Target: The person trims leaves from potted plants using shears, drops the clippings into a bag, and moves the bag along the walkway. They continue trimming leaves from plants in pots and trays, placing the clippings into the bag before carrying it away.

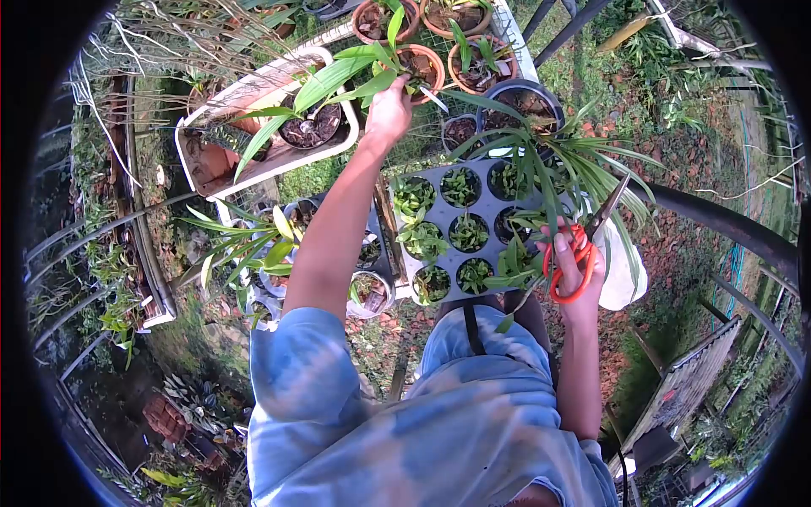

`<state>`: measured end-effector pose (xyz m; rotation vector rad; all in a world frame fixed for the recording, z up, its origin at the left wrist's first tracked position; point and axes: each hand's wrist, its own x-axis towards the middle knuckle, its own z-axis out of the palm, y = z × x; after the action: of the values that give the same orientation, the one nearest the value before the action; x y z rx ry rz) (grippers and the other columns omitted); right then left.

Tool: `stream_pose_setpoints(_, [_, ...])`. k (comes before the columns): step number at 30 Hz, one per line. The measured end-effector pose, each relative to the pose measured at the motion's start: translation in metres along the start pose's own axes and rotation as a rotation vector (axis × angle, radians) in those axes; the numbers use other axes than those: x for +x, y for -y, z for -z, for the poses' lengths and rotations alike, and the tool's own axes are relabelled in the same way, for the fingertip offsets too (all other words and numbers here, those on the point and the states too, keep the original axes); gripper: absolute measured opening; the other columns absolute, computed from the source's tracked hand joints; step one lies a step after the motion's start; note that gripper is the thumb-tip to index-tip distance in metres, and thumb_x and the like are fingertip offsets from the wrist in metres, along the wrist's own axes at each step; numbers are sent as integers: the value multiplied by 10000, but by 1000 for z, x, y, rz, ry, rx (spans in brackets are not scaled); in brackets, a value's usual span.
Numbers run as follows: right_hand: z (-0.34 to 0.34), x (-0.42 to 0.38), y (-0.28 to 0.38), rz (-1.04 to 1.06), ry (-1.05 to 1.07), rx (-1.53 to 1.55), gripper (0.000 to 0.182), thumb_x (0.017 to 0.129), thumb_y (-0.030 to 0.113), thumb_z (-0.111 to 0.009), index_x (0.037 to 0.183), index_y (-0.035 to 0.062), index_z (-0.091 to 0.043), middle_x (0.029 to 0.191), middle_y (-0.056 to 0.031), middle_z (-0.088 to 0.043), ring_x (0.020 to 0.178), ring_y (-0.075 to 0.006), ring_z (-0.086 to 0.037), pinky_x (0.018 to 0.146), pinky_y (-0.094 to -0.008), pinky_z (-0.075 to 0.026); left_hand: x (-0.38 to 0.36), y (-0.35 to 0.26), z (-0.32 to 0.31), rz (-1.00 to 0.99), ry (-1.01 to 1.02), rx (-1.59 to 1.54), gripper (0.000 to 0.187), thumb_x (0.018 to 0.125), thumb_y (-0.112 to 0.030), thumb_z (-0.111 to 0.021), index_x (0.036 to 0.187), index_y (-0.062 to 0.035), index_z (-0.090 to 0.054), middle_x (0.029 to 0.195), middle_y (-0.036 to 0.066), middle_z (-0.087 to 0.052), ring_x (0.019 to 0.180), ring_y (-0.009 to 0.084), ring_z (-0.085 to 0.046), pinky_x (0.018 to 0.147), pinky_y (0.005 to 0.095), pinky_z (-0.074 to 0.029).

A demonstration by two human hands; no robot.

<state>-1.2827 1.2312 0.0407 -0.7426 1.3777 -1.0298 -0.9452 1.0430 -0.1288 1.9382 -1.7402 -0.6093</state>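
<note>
My left hand [391, 111] is stretched out to the back, fingers closed at the base of a broad-leaved plant [342, 78] beside a terracotta pot [438, 72]. The fingertips are partly hidden by leaves, and a white plant label [434, 99] sticks out beside them. Orange-handled scissors [605, 207] are in my right hand [581, 269], blades pointing up and away to the right. Long strappy leaves [583, 160] hang close to the blades. Left of this hand lies a grey cell tray [445, 228] with small leafy seedlings in its round holes.
A white trough [187, 135] with a potted plant stands at the left. More clay pots [481, 82] sit at the back on a wire-mesh bench, near a dark round pot [553, 101]. Clear plastic cups [372, 293] hold plants at the near left. A dark pipe [718, 211] runs along the right.
</note>
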Motion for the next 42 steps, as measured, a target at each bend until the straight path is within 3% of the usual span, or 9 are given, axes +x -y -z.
stream_pose_setpoints(15, [-8, 3, 2, 16, 59, 46, 198, 973, 84, -660, 1138, -25, -647, 1231, -113, -626, 1095, -215, -670, 897, -351, -593, -60, -48, 0, 9, -78, -150, 506, 945, -107, -547, 1434, 5, -480, 1349, 286, -573, 1256, 422, -556, 1104, 444, -432])
stream_pose_setpoints(20, [-10, 1, 4, 110, 92, 5, 149, 974, 117, -671, 1071, 4, -680, 1156, -87, -647, 1056, -163, -657, 834, -301, -575, -109, -116, 38, 5, -199, -405, 376, 928, -100, -646, 1282, 24, -618, 1211, 246, -660, 1133, 349, -665, 985, 392, -515])
stream_pose_setpoints(24, [9, 4, -11, 287, 82, -193, 145, 989, 124, -665, 1100, 36, -699, 853, 36, -634, 690, -8, -502, 637, -197, -447, -159, -171, 69, -9, -221, -649, 262, 955, -73, -627, 1195, 29, -657, 1070, 157, -705, 927, 193, -693, 857, 314, -543])
stream_pose_setpoints(27, [29, -11, -6, 141, 79, -133, 248, 1001, 167, -652, 1204, 26, -671, 1128, -42, -682, 1032, -132, -653, 889, -300, -547, -201, -206, 81, -61, -302, -702, 200, 950, -55, -638, 1133, 15, -682, 992, 130, -714, 834, 165, -663, 785, 296, -529])
stream_pose_setpoints(31, [67, -18, -15, 147, 82, -239, 269, 1002, 184, -657, 1221, 28, -659, 1071, -33, -688, 997, -112, -654, 867, -286, -549, -259, -252, 83, -98, -347, -736, 172, 946, -29, -642, 1108, -6, -694, 913, 102, -701, 766, 161, -627, 732, 290, -512])
stream_pose_setpoints(35, [111, -31, -17, 167, 167, -202, 263, 995, 184, -670, 1206, 28, -666, 1063, -25, -685, 923, -85, -635, 854, -277, -549, -307, -292, 41, -208, -289, -773, 102, 950, -48, -656, 1030, 0, -698, 848, 93, -700, 740, 166, -667, 682, 302, -528])
stream_pose_setpoints(36, [120, -36, -15, 208, 176, -152, 178, 977, 120, -678, 1133, 35, -683, 808, 73, -594, 666, 8, -469, 597, -172, -381, -317, -303, 31, -195, -223, -762, 80, 943, -63, -675, 971, 10, -691, 810, 103, -695, 700, 158, -659, 661, 301, -528])
stream_pose_setpoints(37, [140, -37, -19, 221, 215, -148, 148, 974, 123, -683, 1098, 42, -683, 779, 78, -581, 643, 11, -450, 567, -180, -346, -328, -317, 16, -134, -164, -768, 116, 948, -100, -680, 937, 15, -679, 771, 111, -682, 673, 148, -646, 642, 300, -521])
stream_pose_setpoints(42, [240, -44, -26, 193, 255, -231, 100, 955, 114, -708, 1029, 48, -689, 812, 60, -603, 715, -22, -502, 629, -206, -396, -354, -367, -69, 9, 217, -676, 196, 978, -180, -659, 998, 13, -680, 777, 84, -688, 679, 141, -637, 651, 307, -523])
